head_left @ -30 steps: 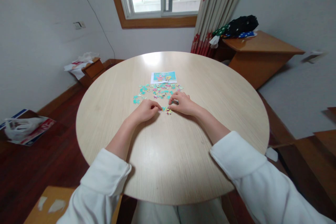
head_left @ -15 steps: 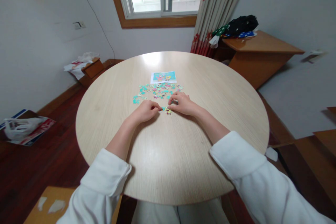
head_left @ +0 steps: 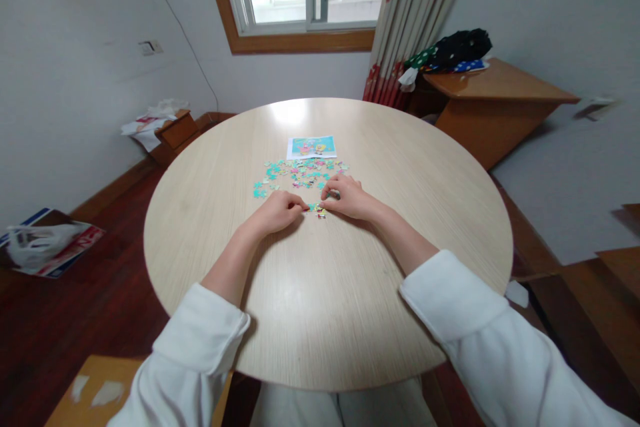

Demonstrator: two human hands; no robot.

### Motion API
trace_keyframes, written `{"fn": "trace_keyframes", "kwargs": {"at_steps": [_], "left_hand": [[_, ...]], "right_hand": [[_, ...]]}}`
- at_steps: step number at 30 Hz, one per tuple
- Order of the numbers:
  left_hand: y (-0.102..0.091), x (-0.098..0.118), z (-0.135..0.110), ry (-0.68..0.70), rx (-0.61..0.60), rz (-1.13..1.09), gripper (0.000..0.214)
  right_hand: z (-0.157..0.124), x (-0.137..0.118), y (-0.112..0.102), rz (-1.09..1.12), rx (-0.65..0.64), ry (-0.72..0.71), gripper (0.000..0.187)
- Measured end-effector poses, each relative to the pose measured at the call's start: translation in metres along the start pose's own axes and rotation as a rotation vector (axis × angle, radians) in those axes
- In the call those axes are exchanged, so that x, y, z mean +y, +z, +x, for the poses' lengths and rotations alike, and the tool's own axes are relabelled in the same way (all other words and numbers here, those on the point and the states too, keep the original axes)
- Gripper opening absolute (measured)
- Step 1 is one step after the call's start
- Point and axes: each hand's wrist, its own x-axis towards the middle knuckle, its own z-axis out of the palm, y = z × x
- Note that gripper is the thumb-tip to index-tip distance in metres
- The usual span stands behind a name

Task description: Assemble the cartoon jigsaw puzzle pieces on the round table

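Between my hands lies a small cluster of joined jigsaw puzzle pieces [head_left: 320,211], teal, yellow and red, on the round table. My left hand [head_left: 280,211] is closed, with its fingertips at the cluster's left edge, pressed on a puzzle piece there. From the right, my right hand [head_left: 349,197] pinches a puzzle piece at the cluster's upper right edge, its thumb and index finger curled; that piece is mostly covered by the fingers. Loose puzzle pieces [head_left: 274,171], mostly teal with some pink and yellow, spread just beyond my hands.
A printed reference picture [head_left: 313,147] lies behind the loose pieces. The pale wooden round table [head_left: 310,307] reaches close to my lap. Further off, a wooden desk [head_left: 500,83] bears a heap of dotted cloth [head_left: 457,52]. A plastic bag [head_left: 43,245] sits on the floor at left.
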Motion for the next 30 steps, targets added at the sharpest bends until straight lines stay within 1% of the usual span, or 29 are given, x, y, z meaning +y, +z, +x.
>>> {"fn": "trace_keyframes", "kwargs": {"at_steps": [8,12,17,22,30], "left_hand": [[0.0007,-0.0054,0.0023,0.013,0.014,0.014,0.030],[-0.0007,-0.0045,0.0020,0.000,0.016,0.031,0.030],[-0.0011,-0.0012,0.0014,-0.030,0.003,0.021,0.029],[0.0003,-0.0020,0.0018,-0.005,-0.003,-0.010,0.029],[0.0032,-0.0033,0.0022,-0.005,0.007,-0.026,0.028]], "right_hand": [[-0.0016,-0.0028,-0.0029,0.003,-0.012,0.021,0.013],[-0.0029,-0.0041,-0.0037,0.003,-0.019,0.030,0.012],[-0.0027,-0.0036,-0.0017,0.009,-0.007,0.024,0.011],[-0.0021,-0.0040,-0.0005,0.026,-0.001,0.016,0.011],[0.0005,-0.0023,0.0044,0.034,0.013,0.002,0.010]]}}
